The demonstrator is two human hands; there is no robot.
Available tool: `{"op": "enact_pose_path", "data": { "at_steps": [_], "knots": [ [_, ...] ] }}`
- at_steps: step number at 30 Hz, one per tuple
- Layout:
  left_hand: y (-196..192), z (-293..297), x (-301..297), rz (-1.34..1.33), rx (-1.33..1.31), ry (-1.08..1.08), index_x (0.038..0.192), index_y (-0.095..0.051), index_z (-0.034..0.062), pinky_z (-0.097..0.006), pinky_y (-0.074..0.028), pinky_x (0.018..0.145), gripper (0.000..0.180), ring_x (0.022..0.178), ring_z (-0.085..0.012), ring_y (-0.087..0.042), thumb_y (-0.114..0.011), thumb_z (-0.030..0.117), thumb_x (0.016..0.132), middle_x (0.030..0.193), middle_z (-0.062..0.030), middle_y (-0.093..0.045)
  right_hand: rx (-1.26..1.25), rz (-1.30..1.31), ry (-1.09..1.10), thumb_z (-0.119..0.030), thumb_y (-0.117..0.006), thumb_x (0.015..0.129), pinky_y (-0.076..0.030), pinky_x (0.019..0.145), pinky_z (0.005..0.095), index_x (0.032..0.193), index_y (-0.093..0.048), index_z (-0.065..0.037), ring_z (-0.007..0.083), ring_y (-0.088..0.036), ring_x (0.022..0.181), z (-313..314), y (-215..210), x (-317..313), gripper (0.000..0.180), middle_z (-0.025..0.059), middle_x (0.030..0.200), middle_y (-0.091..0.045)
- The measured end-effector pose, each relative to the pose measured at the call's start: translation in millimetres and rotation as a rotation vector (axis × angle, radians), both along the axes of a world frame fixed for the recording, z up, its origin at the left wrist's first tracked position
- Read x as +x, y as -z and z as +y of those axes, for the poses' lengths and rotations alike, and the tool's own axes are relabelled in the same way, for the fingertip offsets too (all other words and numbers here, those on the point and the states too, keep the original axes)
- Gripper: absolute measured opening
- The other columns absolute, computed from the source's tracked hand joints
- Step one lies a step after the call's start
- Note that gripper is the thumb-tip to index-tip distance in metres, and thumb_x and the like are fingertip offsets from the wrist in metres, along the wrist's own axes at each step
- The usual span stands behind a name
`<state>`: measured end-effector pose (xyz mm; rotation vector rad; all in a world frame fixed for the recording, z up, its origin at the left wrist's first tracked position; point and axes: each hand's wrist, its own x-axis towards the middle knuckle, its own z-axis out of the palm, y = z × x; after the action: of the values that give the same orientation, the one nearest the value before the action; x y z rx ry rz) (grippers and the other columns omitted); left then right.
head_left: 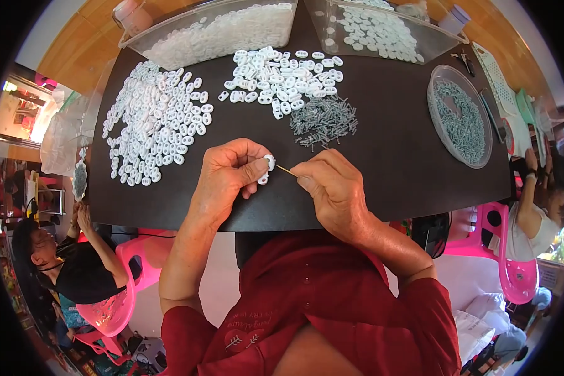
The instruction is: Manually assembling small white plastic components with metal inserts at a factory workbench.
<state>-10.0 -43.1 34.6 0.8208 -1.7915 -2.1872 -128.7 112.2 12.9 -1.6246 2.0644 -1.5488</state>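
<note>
Above the near part of the dark table [388, 163], my left hand [229, 172] pinches a small white oval plastic piece [270, 161] between thumb and fingers. A second white bit shows just below it, partly covered by the fingers. My right hand [335, 191] grips a thin yellowish stick [284, 169] whose tip points at the white piece; whether it touches, I cannot tell. Beyond my hands lies a heap of small grey screw-like pieces [324, 122]. White oval pieces with holes form a middle pile [282, 78] and a larger left pile [153, 119].
Two clear bins [225, 37] [379, 34] of white pieces stand at the far edge. A round clear tub [460, 116] of grey pieces sits at the right, near pliers [464, 61]. People sit on pink chairs [128, 282] [492, 238] at both sides.
</note>
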Motion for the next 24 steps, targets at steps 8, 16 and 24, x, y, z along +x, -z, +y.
{"op": "enact_pose_path", "data": {
  "at_steps": [8, 16, 24],
  "knots": [
    [-0.9, 4.6, 0.2, -0.007, 0.052, -0.009, 0.085, -0.062, -0.0017, -0.018, -0.034, 0.041, 0.008, 0.048, -0.0049, -0.046, -0.062, 0.007, 0.085, 0.066, -0.004, -0.058, -0.021, -0.055, 0.036, 0.008, -0.064, 0.076, -0.043, 0.057, 0.0292, 0.089, -0.063, -0.001, 0.0197, -0.054, 0.066, -1.8, 3.8, 5.0, 0.017, 0.008, 0.075, -0.055],
    [-0.5, 7.3, -1.5, -0.02, 0.06, -0.017, 0.084, -0.061, -0.0024, -0.018, -0.034, 0.04, 0.007, 0.047, -0.0054, -0.046, -0.061, 0.005, 0.085, 0.065, -0.0046, -0.058, -0.04, -0.091, 0.069, 0.009, -0.065, 0.068, -0.043, 0.055, 0.035, 0.085, -0.062, -0.002, 0.0266, -0.054, 0.067, -1.9, 3.7, 2.9, 0.02, 0.0102, 0.071, -0.053],
    [4.4, 1.1, 2.4, -0.005, -0.007, -0.048, 0.084, -0.061, -0.0039, -0.02, -0.036, 0.04, 0.01, 0.047, -0.0081, -0.048, -0.062, 0.006, 0.084, 0.065, -0.006, -0.057, 0.019, 0.217, 0.329, 0.002, -0.063, 0.073, -0.045, 0.062, 0.0392, 0.08, -0.062, -0.003, 0.0317, -0.056, 0.071, 1.7, -12.4, -65.0, 0.009, 0.0126, 0.074, -0.058]
  ]
}}
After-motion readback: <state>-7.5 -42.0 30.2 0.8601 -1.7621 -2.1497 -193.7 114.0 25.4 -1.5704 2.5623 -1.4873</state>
